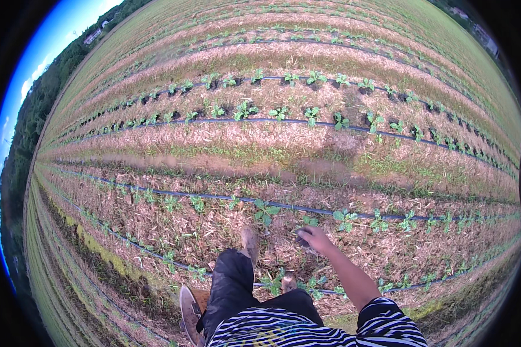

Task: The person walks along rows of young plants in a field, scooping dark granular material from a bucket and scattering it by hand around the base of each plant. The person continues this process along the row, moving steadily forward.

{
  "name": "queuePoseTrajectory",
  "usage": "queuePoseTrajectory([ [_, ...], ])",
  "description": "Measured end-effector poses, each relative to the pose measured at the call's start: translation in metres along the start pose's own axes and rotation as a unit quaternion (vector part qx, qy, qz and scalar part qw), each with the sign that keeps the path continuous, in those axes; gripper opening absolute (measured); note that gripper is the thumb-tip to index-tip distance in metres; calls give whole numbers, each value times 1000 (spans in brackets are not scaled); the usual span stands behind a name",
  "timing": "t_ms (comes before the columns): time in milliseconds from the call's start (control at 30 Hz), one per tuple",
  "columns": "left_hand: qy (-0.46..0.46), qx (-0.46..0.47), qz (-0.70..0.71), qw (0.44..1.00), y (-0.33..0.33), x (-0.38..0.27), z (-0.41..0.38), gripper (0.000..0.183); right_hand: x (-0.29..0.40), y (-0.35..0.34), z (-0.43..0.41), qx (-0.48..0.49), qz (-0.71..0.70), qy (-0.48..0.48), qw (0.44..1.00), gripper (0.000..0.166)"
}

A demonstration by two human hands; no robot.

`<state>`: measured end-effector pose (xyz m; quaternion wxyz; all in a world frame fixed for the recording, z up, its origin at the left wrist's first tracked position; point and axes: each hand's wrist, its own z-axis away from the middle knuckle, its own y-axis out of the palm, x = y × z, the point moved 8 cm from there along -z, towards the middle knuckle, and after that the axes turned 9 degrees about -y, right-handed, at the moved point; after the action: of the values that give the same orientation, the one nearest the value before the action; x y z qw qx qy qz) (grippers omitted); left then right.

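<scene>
My right hand (313, 238) reaches down over the bed, with its fingers curled around dark, soil-like material (302, 241). It is just below a small leafy seedling (309, 221). A larger broad-leaved seedling (265, 211) grows to the left, beside the black drip line (243, 199). My left hand is out of view. At my left hip is a pale-rimmed container (186, 303) with brown matter (202, 298) showing inside. My soiled shoe (249, 243) rests on the straw-littered soil between two planted rows.
A second drip line (325, 291) with seedlings (313, 284) crosses close to my legs. Beyond a grassy furrow (260, 167), more rows hold seedlings (280, 112) with dark patches (338, 118) at their bases. Trees (30, 108) border the field on the left.
</scene>
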<state>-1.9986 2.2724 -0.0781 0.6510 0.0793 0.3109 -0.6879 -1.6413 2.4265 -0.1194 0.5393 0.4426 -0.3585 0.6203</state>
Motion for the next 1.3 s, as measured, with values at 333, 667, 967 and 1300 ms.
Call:
queuePoseTrajectory([
  [333, 61, 142, -75, 985, 120, -285, -207, 25, -202, -173, 78, -98, 427, 319, 841, 34],
  [667, 61, 157, -90, 982, 59, -459, -298, 27, 16, -156, -119, -318, -41, 405, 856, 23],
  [967, -64, 4, -8, 998, -29, -493, -402, 28, 12, -244, -392, -67, 242, 413, 876, 39],
  [1300, -129, -62, 324, 935, -58, -648, -523, 29, 266, -262, -774, -99, 47, 258, 960, 27],
])
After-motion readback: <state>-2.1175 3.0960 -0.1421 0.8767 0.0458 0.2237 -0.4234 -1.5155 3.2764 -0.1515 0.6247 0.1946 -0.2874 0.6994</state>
